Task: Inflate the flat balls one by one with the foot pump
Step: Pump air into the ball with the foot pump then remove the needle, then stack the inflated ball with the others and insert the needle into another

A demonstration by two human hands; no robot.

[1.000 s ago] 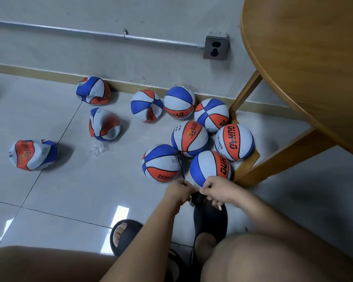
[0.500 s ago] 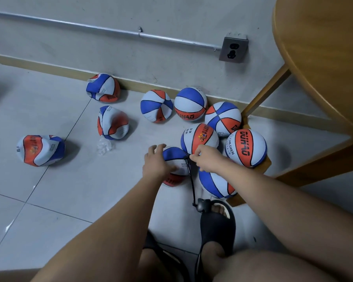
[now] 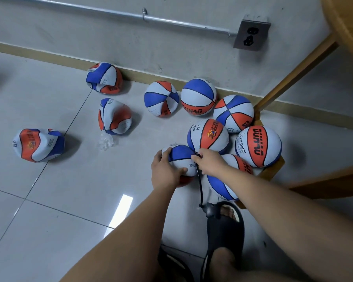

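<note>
Fingers [image 3: 198, 158] of right hand [image 3: 211, 162] pinch hose [image 3: 200, 186] tip against ball [image 3: 181, 157]; hose leads back from ball to pump [image 3: 211, 210] under sandal [image 3: 226, 231]. Left hand [image 3: 165, 169] grips ball's left side. Hold ball steady, keep tip square to valve (hidden). Flat balls [image 3: 115, 117] lie beyond ball, leftward

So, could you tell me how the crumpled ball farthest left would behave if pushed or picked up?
The crumpled ball is caved in and creased, so it would probably flop and fold when lifted. Lacking a round side, it would likely slide rather than roll on the glossy tiles.
</note>
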